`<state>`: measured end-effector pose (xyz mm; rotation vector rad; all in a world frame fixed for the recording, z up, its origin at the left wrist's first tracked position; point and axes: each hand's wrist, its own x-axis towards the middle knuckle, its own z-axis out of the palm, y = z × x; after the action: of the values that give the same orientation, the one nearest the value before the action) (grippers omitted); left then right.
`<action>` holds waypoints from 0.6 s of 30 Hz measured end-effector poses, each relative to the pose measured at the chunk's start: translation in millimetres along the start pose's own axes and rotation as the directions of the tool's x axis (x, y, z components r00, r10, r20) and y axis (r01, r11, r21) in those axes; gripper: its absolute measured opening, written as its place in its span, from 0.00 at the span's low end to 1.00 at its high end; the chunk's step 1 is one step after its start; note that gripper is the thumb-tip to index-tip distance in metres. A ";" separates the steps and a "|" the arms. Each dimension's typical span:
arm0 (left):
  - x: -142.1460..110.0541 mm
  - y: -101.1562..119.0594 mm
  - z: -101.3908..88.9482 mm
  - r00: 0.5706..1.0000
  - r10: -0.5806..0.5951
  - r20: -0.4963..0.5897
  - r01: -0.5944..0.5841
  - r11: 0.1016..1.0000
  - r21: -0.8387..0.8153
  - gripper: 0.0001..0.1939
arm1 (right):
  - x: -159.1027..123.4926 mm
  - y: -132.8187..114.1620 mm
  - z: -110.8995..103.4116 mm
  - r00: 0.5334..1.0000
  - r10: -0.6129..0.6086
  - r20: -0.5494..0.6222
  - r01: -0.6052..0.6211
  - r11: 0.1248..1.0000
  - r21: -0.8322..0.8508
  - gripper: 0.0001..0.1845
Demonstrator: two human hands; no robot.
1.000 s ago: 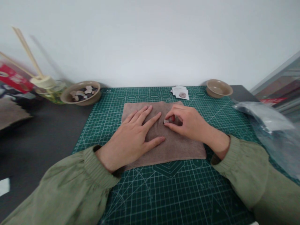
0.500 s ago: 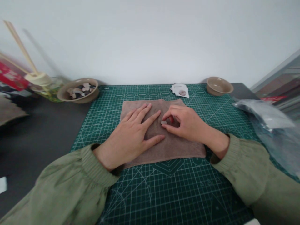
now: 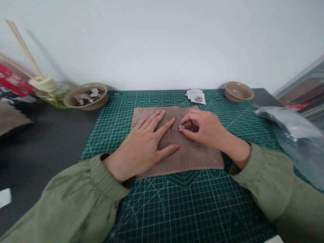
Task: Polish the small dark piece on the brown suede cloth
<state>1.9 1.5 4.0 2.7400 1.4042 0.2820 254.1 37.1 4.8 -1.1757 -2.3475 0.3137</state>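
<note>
My left hand lies flat on a brownish-pink cloth, fingers spread, pressing on its left part. Between thumb and fingertips of my right hand is a small greyish stone. This hand is low over the cloth's right half, and the stone appears to touch the fabric. Some of my right fingers are curled under and partly hidden. Beneath the cloth lies a green cutting mat with a white grid.
At the back left, a tan bowl holds several stones, beside a reed diffuser. Another tan bowl stands at the back right, near a clear plastic bag. Small white cards are stacked at the mat's far edge.
My right hand has shifted slightly right and away from me along the cloth, with the stone still pinched. My left hand stays in place on the cloth. The whole view has drifted a little.
</note>
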 end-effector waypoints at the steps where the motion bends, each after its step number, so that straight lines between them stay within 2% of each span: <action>1: 0.0 -0.2 0.1 1.000 0.000 -0.003 0.000 1.000 -0.005 0.44 | 0.6 -0.6 0.3 1.000 -0.005 -0.002 0.005 1.000 0.003 0.08; 5: -0.2 -0.6 0.3 1.000 -0.001 -0.007 0.001 1.000 -0.009 0.44 | -0.3 -3.1 1.2 0.998 -0.055 0.024 0.054 0.997 0.055 0.07; 10: -0.4 -1.2 0.5 1.000 0.002 -0.006 -0.002 1.000 -0.015 0.45 | -1.0 -1.3 1.4 1.000 0.002 0.003 -0.002 1.000 -0.008 0.08; 15: -0.2 -0.5 -0.7 1.000 -0.008 0.000 0.008 1.000 0.002 0.44 | -0.6 -2.6 2.0 0.999 -0.042 0.021 0.041 0.998 0.044 0.06; 18: -0.1 0.8 -2.3 1.000 -0.013 0.013 0.013 1.000 -0.003 0.45 | -1.6 -1.0 0.4 1.000 -0.015 0.025 0.014 1.000 0.015 0.07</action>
<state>2.1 0.8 6.3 2.7240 1.4174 0.2649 254.1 35.2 4.4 -1.1535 -2.3699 0.3423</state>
